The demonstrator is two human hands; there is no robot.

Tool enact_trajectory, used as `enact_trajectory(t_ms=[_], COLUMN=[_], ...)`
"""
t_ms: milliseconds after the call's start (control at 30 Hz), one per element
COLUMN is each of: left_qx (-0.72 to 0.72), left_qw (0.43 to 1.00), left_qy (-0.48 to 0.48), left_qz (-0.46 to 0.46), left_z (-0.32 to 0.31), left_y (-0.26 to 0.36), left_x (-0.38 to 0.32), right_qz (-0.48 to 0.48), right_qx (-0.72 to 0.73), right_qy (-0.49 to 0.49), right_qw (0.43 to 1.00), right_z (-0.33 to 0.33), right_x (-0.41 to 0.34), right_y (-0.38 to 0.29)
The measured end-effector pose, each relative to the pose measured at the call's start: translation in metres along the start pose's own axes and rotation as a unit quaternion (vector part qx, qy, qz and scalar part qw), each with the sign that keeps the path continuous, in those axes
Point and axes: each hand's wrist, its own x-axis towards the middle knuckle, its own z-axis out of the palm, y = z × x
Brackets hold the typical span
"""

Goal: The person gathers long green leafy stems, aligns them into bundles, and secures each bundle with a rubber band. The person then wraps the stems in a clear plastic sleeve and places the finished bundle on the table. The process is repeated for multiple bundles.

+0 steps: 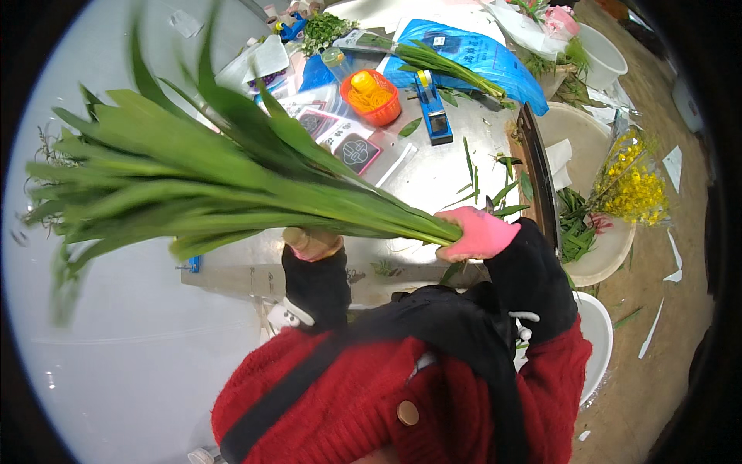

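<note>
A large bunch of long-leaved green stems (243, 191) lies sideways across my view, its leafy end blurred at the left. My right hand (478, 233), in a pink glove, grips the gathered stem ends. A dark pointed tool tip (489, 203) shows beside that hand, and the rest of it is hidden. Under the middle of the bunch is my left hand (313, 242), gloved as well, holding it from below. Leaves cover most of its fingers. Cut leaf pieces (475, 174) are scattered on the metal worktable (406, 168) beyond the stems.
On the table stand a blue tape dispenser (433, 110) and an orange basket (371, 98) of rubber bands. Behind them, a wrapped green bunch (446, 64) lies on blue plastic (516, 64). A large tub (603, 255) with yellow flowers (632, 180) stands at the right.
</note>
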Motion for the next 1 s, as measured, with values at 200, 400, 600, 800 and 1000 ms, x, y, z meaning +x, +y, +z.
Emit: enact_trajectory(t_ms=[200,400,600,800,1000], left_qx=[-0.103,-0.040,-0.017,-0.048,-0.093], left_qw=[0.992,0.997,0.998,0.999,0.993], left_qy=[-0.072,-0.053,-0.060,-0.004,0.070], left_qz=[-0.013,-0.030,0.001,0.007,0.022], left_z=[-0.001,-0.004,0.007,0.016,0.006], left_y=[0.006,-0.003,0.001,-0.004,0.006], left_x=[0.007,0.000,0.005,-0.001,-0.006], right_qz=[0.050,-0.113,-0.127,-0.132,-0.123], right_qx=[-0.035,0.148,0.227,0.498,0.099], right_qy=[0.022,0.203,0.349,0.443,0.745], right_qw=[0.998,0.961,0.900,0.733,0.648], right_z=[0.010,0.039,0.046,0.026,-0.058], right_x=[0.008,0.029,0.038,0.033,-0.020], right_y=[-0.011,-0.003,-0.015,0.015,0.099])
